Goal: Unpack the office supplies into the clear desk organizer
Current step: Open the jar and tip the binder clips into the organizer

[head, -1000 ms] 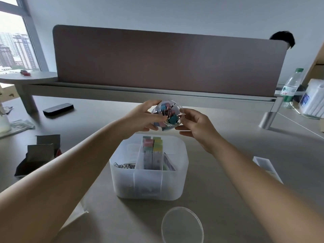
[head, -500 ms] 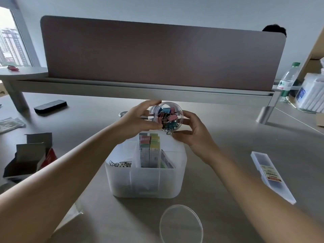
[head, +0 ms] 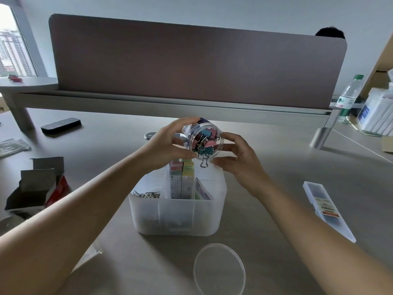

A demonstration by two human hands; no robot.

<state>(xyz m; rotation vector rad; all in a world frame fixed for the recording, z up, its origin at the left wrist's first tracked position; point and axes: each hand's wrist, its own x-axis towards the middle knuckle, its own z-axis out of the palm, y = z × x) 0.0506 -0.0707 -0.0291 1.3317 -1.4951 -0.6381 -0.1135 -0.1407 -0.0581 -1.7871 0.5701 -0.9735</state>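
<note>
Gripping tilted clip jar [head: 203,139]: left hand [head: 168,143] fingers clamped; right hand [head: 238,158] fingers curled, steadying.

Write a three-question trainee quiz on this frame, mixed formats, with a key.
1. True or false: the clear jar of binder clips is tilted with its open mouth over the organizer.
2. Multiple choice: where is the round clear lid? A) on the jar B) flat on the desk in front of the organizer C) inside the organizer
3. Fill in: the organizer's left compartment holds loose silver ____.

Key
1. True: the left hand grips the jar, the right hand is at its rim, and one clip hangs out of the mouth.
2. B
3. paper clips
</note>
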